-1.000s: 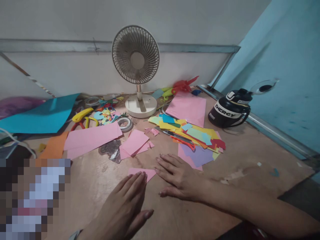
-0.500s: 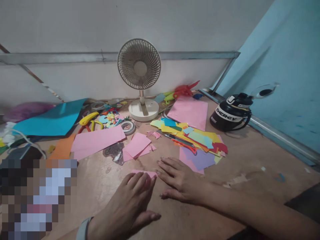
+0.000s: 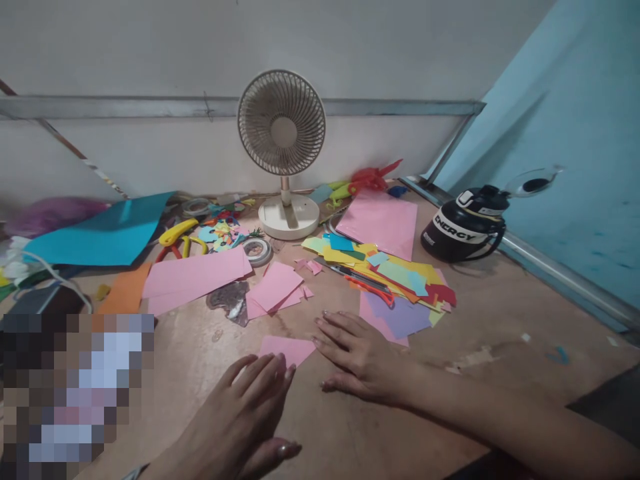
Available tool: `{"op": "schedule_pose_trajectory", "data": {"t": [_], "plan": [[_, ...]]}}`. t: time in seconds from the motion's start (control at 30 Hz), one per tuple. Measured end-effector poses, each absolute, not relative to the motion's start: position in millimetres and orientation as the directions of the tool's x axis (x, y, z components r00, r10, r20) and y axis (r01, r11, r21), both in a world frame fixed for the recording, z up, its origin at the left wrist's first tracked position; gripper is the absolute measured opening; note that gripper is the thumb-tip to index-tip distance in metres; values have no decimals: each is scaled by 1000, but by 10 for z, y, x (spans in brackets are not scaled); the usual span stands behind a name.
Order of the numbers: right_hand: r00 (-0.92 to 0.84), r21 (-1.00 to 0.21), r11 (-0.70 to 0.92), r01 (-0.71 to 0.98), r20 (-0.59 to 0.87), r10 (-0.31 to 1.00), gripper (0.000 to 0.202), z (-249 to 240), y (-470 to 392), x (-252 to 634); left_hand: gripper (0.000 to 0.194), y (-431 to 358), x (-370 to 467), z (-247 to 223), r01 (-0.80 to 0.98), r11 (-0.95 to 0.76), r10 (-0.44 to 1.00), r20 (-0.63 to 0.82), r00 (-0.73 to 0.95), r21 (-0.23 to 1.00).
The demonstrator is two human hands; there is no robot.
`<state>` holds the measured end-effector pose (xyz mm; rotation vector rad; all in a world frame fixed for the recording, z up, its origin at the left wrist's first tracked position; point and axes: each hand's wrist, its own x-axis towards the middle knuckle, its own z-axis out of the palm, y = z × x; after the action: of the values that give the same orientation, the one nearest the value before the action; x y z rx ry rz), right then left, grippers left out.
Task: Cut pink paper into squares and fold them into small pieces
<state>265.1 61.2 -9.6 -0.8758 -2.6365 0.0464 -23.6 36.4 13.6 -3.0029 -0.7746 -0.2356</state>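
Note:
A small pink piece of paper [image 3: 287, 347] with a pointed right end lies on the wooden tabletop [image 3: 190, 393]. My left hand [image 3: 253, 393] is over its near edge, fingers stretched forward and thumb apart, hiding part of it; whether the fingertips touch it I cannot tell. My right hand [image 3: 355, 357] lies flat on the table with spread fingers, its fingertips close to the paper's right tip. Neither hand holds anything. Just beyond are more pink paper pieces [image 3: 275, 287] and a purple sheet [image 3: 400, 317].
A white fan [image 3: 283, 133] stands at the back. Orange-handled scissors [image 3: 375, 291] and a cutter lie on coloured paper scraps. Yellow-handled pliers [image 3: 179, 232], a tape roll [image 3: 257, 252] and a blue sheet [image 3: 105, 233] are to the left. A black jug [image 3: 460, 227] stands right.
My left hand has drawn back toward me and to the left, uncovering more of the small pink paper. My right hand has stayed in place.

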Motion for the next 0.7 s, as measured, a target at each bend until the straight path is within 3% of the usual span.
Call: {"op": "schedule_pose_trajectory", "data": {"t": [0.17,0.27,0.37,0.43,0.7], "plan": [[-702,-309,746,589,262,662,39,107,700,2585,63,330,-305,98,486,-874,476,184,860,-14],[-540,-471,467,748,-23,841,24,325,850,2445,65,330,-301,75,493,-870,479,193,857,-29],[-538,-569,277,774,-361,762,29,486,1017,2263,65,340,-299,66,486,-872,464,212,860,-63],[-509,-570,181,802,-491,707,37,531,1099,2162,65,351,-296,70,481,-873,452,232,861,-86],[-444,-560,7,828,-649,618,38,407,1288,2236,64,348,-298,54,496,-867,473,225,852,-55]]}}
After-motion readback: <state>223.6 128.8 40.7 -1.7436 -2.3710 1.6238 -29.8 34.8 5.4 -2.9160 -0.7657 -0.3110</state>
